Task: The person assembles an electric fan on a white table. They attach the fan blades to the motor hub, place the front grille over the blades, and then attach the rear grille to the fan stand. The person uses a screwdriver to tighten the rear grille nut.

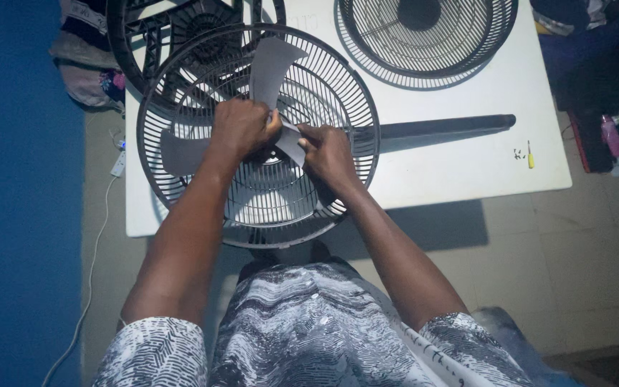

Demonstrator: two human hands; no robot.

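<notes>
Cable (93, 258), white, runs down the floor at 9 o'clock of the table (467, 172), beside the blue wall (16, 215). Fan guard (180, 172), round and dark, lies on the table's near left part, its lower rim overhanging the edge toward the person. Grey fan blades (270, 68) sit inside it. Left hand (241, 129) is clenched over the blade hub at the guard's centre. Right hand (327, 154), just at 3 o'clock of the left, pinches the root of one blade between thumb and fingers. Dark pole (445, 129) extends from the guard toward 3 o'clock. Second guard (424, 36) lies at 1 o'clock. Small yellow screwdriver (529, 154) rests near the table's right edge, loose screws (518, 153) just beside it.
</notes>
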